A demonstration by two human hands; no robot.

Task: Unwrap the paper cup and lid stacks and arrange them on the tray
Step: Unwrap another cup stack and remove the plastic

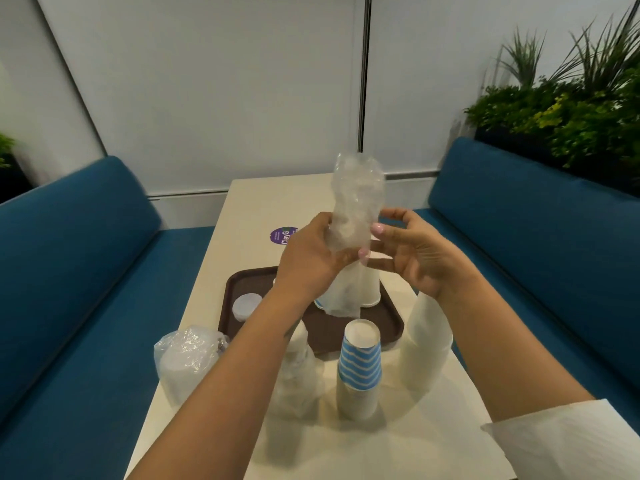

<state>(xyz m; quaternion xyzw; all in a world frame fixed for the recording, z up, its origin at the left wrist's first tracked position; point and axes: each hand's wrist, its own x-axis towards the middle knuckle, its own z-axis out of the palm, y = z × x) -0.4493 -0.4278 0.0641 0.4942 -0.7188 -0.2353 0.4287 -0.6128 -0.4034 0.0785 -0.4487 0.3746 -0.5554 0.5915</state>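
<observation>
1. A café or canteen seating booth is being shown, going by the cream table (242, 216) set between two benches.
2. Blue padded benches (519, 216) are being seen on either side of the table.
3. A brown serving tray (332, 327) is lying on the table.
4. Planters of greenery (561, 119) are standing behind the bench to the table's right.
5. A purple round sticker (281, 235) is being displayed on the table beyond the tray.

Bare forearms, pale pink nail polish
</observation>
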